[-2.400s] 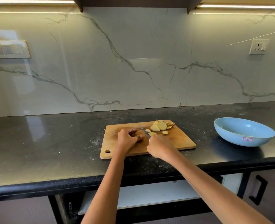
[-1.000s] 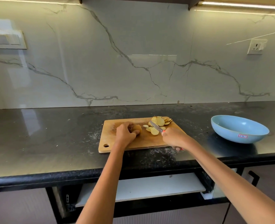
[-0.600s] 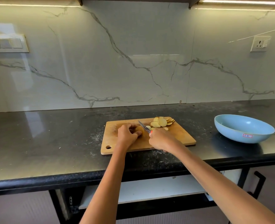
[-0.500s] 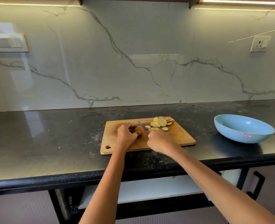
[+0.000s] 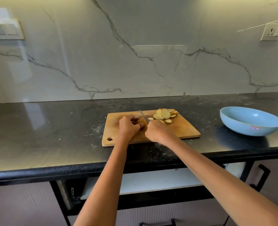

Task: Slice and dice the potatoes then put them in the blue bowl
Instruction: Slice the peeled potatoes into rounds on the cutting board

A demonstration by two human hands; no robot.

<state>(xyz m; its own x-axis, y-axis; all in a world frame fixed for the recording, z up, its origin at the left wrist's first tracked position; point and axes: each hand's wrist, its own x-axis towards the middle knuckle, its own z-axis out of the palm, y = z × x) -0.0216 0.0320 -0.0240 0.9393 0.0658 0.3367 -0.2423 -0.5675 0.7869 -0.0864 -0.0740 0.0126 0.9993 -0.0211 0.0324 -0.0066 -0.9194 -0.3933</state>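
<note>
Potato slices (image 5: 163,115) lie in a loose, overlapping heap on the far right part of our wooden cutting board (image 5: 184,130), with a few smaller rounds spilled just beside the heap toward us. The uncut remainder of the potato (image 5: 143,123) sits near the middle of the board, mostly hidden under our fingers. Our left hand (image 5: 128,127) curls over that piece and holds it down against the wood, knuckles up and fingertips bent toward the blade. Our right hand (image 5: 156,132) is closed around the handle of a knife (image 5: 144,116); the handle itself is covered by the fist, and only the thin blade shows, slanting away from us to the left with its tip raised over the far edge of the board and its lower part right beside the held piece. We cannot tell whether the edge is already in the flesh.

The board rests on the dark, speckled worktop (image 5: 53,132), near its front edge, with a small hanging hole in the corner nearest us on the left. The blue bowl (image 5: 251,121) stands on the same worktop well apart to the right; we see nothing in it, and a small red and white sticker marks its near side. Behind everything rises a white veined marble wall (image 5: 135,54).
</note>
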